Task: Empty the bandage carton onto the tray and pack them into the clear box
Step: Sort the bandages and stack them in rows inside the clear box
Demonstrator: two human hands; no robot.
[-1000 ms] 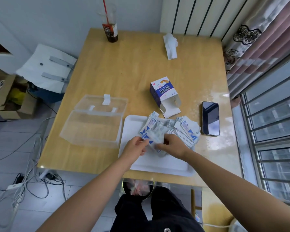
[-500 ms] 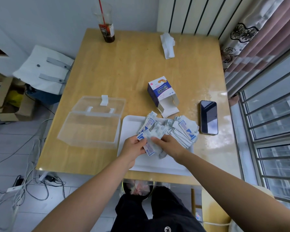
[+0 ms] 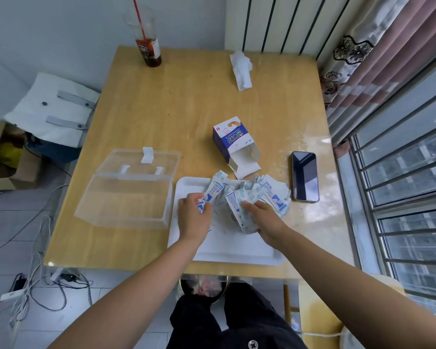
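A heap of white-and-blue wrapped bandages [image 3: 267,195] lies on the far half of the white tray [image 3: 227,250]. My left hand [image 3: 194,217] grips a few bandages at the heap's left side. My right hand [image 3: 264,220] curls round a bundle of bandages in the middle of the heap. The bandage carton [image 3: 233,144] lies on its side just beyond the tray, with its flaps open toward the tray. The clear box [image 3: 126,197] stands open to the left of the tray, its lid hinged back, and it looks empty.
A black phone [image 3: 305,176] lies to the right of the tray. At the table's far edge are a drink cup with a red straw [image 3: 147,46] and a crumpled tissue [image 3: 242,69]. Cables and cardboard boxes lie on the floor at left. A barred window runs along the right.
My hands have drawn apart, each with its own share of bandages; the left hand moved left, the right stayed in the heap. The camera shifted slightly.
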